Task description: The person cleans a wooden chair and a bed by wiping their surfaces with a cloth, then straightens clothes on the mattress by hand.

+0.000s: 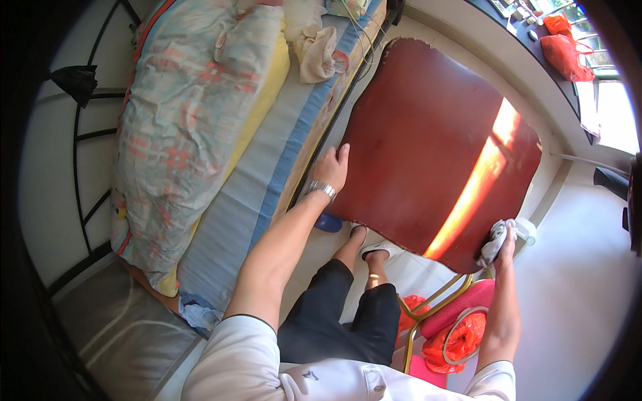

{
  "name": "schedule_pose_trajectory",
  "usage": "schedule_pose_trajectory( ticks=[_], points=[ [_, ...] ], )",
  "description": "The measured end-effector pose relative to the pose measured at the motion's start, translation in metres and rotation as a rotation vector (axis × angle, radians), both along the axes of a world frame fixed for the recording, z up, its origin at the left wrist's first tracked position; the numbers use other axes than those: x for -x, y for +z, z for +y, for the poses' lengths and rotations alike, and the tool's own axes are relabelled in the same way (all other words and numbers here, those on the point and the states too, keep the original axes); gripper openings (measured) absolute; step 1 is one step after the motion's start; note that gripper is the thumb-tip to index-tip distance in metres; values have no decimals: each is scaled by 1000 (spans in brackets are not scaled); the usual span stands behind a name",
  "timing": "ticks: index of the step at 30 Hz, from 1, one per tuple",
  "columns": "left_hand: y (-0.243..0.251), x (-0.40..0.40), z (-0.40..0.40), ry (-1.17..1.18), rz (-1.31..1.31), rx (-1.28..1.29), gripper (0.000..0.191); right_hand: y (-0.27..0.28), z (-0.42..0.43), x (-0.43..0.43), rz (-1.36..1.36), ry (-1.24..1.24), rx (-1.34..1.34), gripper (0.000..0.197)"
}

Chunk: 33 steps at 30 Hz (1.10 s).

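A dark red tabletop (431, 135) with worn, chipped edges stands before me, crossed by a bright band of sunlight. My left hand (331, 168), with a metal-banded watch (320, 189) at the wrist, grips its left edge; the thumb shows and the other fingers are partly hidden. At the near right corner, my right hand (506, 245) holds a crumpled grey-white cloth (494, 243) against the table's edge. A translucent white plastic container (526, 231) is just beyond that hand, partly hidden by it.
Along the left runs a bed with a blue-edged mattress (261, 165) and a plaid quilt (185, 125). A gold-framed chair (414, 321) with pink padding and a red plastic bag (459, 341) stands near my right side. Red bags (567, 55) sit on the dark windowsill (501, 30).
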<state>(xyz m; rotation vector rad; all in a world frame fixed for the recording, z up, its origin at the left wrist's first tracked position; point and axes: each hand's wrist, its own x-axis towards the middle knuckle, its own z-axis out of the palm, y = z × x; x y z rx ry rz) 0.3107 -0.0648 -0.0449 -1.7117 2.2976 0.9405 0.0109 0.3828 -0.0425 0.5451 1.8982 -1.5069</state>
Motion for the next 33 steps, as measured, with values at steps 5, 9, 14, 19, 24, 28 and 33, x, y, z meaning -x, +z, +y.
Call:
schedule_pose_trajectory(
  ticks=[5,9,14,19,24,28,33],
  points=[
    [1,-53,15,0,22,0,56,4,22,-49,-58,10,-5,32],
    [4,-80,36,0,-45,-46,53,15,30,-74,-69,-24,-28,22],
    [0,-101,54,17,39,-20,51,18,35,-87,-34,-35,-78,21],
    [-8,-105,56,23,75,-12,50,14,42,-86,52,99,-53,19],
    [-8,-109,65,58,25,-49,50,24,23,-102,41,14,-72,21],
    [-8,-107,69,102,34,18,51,8,43,-87,-32,90,19,18],
    [-5,-105,97,151,2,291,49,-2,51,-91,-46,129,21,21]
  ],
)
